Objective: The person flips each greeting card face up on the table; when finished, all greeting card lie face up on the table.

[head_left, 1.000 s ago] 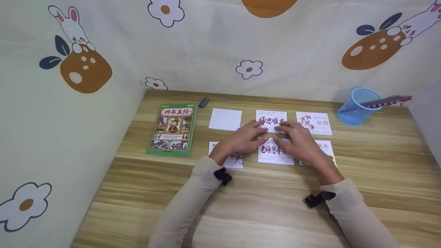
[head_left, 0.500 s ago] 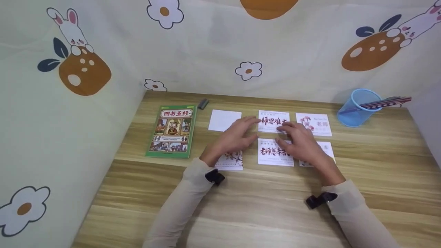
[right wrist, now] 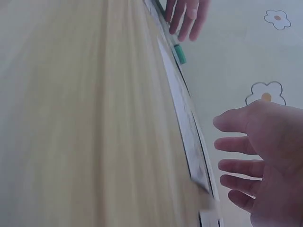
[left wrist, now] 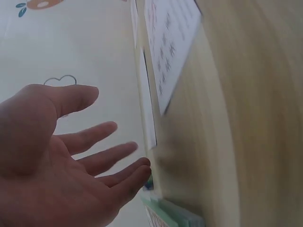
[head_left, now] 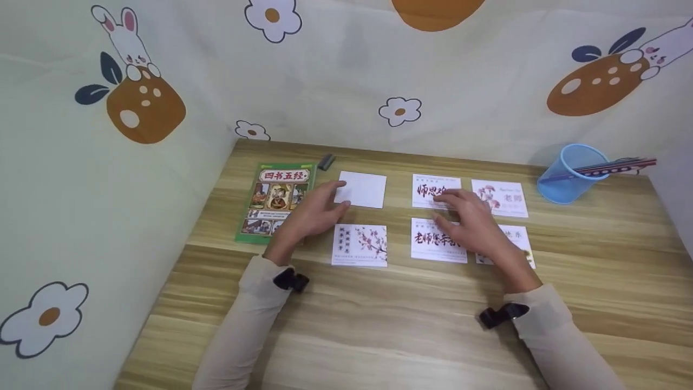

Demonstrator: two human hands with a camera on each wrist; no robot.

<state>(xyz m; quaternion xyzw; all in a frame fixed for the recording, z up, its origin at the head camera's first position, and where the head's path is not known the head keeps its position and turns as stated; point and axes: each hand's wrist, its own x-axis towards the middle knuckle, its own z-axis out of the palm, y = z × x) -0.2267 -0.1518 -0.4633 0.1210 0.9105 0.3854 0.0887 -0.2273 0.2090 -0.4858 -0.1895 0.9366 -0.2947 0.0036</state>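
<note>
My left hand (head_left: 311,211) hovers beside a blank white card (head_left: 368,190), fingers spread and thumb apart; it grips nothing, as the left wrist view also shows. Below that card lies a card with blossom branches (head_left: 371,244). My right hand (head_left: 470,222) is held with fingers spread over the middle and right cards, holding nothing. Partly under it are two cards with dark red brush lettering, an upper card (head_left: 430,183) and a lower card (head_left: 427,252). To their right lie a pink flower card (head_left: 509,206) and, below, a card with yellow flowers (head_left: 514,233), partly hidden by the hand.
A green-edged book (head_left: 265,187) lies at left, partly behind the left hand. A small dark eraser-like block (head_left: 326,161) is near its top corner. At back right a light blue mesh cup (head_left: 566,187) leans with pencils (head_left: 622,166). A patterned cloth (head_left: 325,70) walls the table.
My left hand has moved left, from the middle cards across to the blank card's left side, uncovering the blossom card. The right hand has stayed nearly in place. The upper lettered card shifted slightly right.
</note>
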